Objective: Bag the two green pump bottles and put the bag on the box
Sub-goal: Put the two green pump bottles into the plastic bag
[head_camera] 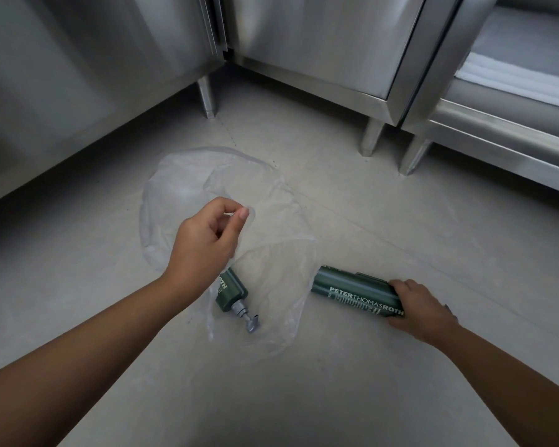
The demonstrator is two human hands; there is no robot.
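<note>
A clear plastic bag (188, 185) lies spread on the grey floor. My left hand (207, 240) pinches the bag's edge between thumb and forefinger and lifts it. One green pump bottle (231, 293) lies inside the bag under that hand, its grey pump pointing toward me. A second green pump bottle (355, 293) with white lettering lies on its side just right of the bag's mouth, its base toward the bag. My right hand (417, 306) grips this bottle at its near end. No box is in view.
Stainless steel cabinets (320, 43) on short legs (370, 137) line the back and left (62, 91), meeting in a corner. An open steel shelf unit (513, 91) stands at the right. Bare floor lies toward me.
</note>
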